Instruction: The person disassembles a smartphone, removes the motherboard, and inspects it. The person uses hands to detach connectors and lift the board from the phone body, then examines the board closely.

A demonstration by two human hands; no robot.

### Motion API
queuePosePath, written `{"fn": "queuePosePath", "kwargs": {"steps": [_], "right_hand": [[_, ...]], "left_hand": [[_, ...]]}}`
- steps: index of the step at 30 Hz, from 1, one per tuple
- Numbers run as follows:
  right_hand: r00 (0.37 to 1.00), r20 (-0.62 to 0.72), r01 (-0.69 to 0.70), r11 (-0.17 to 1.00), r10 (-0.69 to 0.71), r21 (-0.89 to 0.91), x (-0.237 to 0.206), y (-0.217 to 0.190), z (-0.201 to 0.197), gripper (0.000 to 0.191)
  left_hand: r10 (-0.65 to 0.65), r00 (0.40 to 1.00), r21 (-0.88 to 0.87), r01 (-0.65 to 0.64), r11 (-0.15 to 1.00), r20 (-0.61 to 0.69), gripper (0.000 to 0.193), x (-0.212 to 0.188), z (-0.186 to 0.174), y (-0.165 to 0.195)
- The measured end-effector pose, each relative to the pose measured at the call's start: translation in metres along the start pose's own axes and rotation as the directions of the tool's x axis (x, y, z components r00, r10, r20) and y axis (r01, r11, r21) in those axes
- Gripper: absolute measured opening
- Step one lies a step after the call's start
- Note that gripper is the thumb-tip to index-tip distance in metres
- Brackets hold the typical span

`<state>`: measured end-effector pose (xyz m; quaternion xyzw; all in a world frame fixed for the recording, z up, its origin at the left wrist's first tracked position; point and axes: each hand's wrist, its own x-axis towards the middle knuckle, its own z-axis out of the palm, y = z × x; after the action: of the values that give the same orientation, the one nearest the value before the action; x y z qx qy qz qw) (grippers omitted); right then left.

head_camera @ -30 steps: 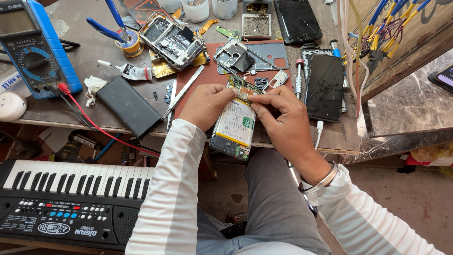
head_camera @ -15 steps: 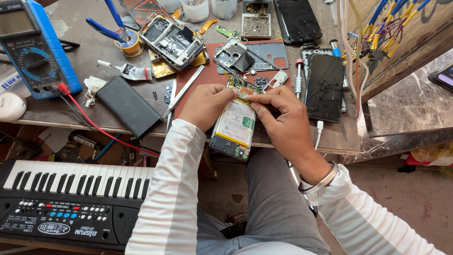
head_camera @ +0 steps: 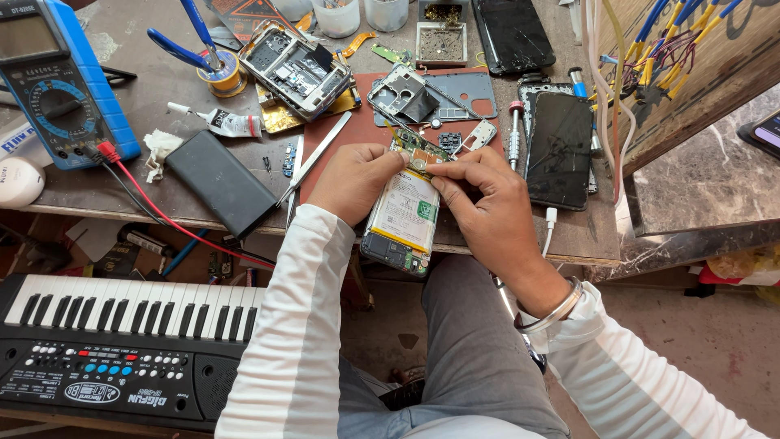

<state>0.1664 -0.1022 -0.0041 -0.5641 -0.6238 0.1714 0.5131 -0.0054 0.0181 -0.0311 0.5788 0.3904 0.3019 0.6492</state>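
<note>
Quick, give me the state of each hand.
Left hand: closed, holding the opened phone by its left edge.
Right hand: fingertips pinched at the phone's circuit board.

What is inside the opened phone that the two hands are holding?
Inside the opened phone a white battery and a green circuit board show. The left hand and right hand cover its upper edges.

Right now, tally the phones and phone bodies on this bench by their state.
Opened phone held in both hands: 1
Stripped phone bodies on the bench: 2
Dark-screened phones lying face up: 2
Total: 5
</note>
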Motion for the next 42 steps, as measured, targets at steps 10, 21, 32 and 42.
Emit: {"fn": "queuePosePath", "kwargs": {"steps": [10, 21, 32, 42], "right_hand": [[1.0, -0.001, -0.005, 1.0, 0.005, 0.021, -0.0004, -0.0018, 0.0006, 0.019], [1.0, -0.013, -0.019, 1.0, 0.02, 0.024, -0.0005, -0.001, 0.001, 0.018], [1.0, -0.007, 0.009, 1.0, -0.009, -0.003, -0.0009, 0.0022, 0.0, 0.019], [1.0, -0.015, 0.005, 1.0, -0.005, 0.012, -0.0015, 0.0013, 0.001, 0.018]], "left_hand": [[0.009, 1.0, 0.055, -0.009, 0.998, -0.004, 0.033, -0.0002, -0.0003, 0.0009], [0.002, 1.0, 0.026, -0.002, 1.0, 0.004, 0.032, 0.0005, -0.0006, 0.0003], [-0.002, 1.0, 0.012, 0.001, 1.0, 0.011, 0.032, -0.0008, 0.0, 0.0012], [0.003, 1.0, 0.025, -0.003, 1.0, 0.004, 0.032, -0.0013, -0.0001, 0.0012]]}}
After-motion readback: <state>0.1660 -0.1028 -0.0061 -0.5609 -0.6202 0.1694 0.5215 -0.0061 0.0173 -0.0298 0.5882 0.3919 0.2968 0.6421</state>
